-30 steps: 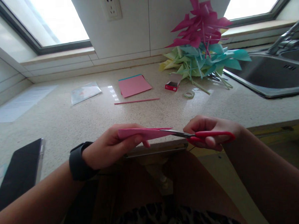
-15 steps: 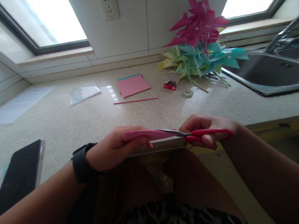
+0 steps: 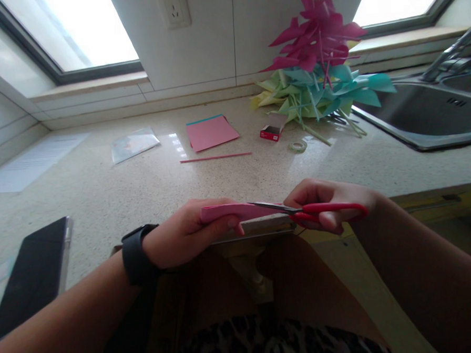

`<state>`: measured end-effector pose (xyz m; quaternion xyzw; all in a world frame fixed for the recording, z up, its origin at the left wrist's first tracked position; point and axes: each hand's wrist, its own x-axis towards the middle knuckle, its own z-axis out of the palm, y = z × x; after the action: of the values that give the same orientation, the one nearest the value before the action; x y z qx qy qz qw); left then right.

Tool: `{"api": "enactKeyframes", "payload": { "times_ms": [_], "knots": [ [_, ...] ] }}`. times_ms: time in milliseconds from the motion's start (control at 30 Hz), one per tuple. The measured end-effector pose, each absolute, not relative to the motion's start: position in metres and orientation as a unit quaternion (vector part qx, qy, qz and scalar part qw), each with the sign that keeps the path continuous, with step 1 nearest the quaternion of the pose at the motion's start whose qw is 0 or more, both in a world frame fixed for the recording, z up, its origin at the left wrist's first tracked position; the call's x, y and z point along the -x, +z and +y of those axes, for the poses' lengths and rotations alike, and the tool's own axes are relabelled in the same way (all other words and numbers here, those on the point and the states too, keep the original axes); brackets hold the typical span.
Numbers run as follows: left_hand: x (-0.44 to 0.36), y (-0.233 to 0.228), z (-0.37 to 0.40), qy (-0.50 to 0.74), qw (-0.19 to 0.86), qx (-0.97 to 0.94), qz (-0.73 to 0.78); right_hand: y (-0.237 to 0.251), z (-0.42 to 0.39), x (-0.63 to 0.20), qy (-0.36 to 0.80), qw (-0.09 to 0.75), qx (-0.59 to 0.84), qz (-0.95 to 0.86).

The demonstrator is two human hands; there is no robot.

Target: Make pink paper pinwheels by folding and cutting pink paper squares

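Note:
My left hand (image 3: 185, 233), with a black watch on the wrist, pinches a folded pink paper (image 3: 237, 211) held flat and edge-on above the counter's front edge. My right hand (image 3: 331, 203) grips red-handled scissors (image 3: 320, 212), whose blades reach left into the paper's right end. Both hands hover just in front of the speckled countertop (image 3: 141, 186).
On the counter lie a pink paper sheet (image 3: 210, 132), a pink straw (image 3: 215, 157), a small red box (image 3: 270, 133), a tape roll (image 3: 297, 146), a plastic sleeve (image 3: 133, 144) and a dark phone (image 3: 31, 277). A pile of paper pinwheels (image 3: 317, 72) sits by the sink (image 3: 433, 118).
My left hand has shifted right with the paper, and the scissor blades have gone further into it. The right hand has barely moved.

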<state>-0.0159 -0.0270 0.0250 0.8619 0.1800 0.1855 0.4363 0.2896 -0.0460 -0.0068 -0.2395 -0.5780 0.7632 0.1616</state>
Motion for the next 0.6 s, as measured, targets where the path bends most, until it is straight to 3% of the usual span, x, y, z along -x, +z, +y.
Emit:
{"api": "enactKeyframes", "payload": {
  "times_ms": [600],
  "knots": [
    [0.0141, 0.0151, -0.0280, 0.211, 0.466, -0.843, 0.167, -0.0039, -0.0460, -0.2878, 0.751, 0.146, 0.259, -0.590]
  ]
}}
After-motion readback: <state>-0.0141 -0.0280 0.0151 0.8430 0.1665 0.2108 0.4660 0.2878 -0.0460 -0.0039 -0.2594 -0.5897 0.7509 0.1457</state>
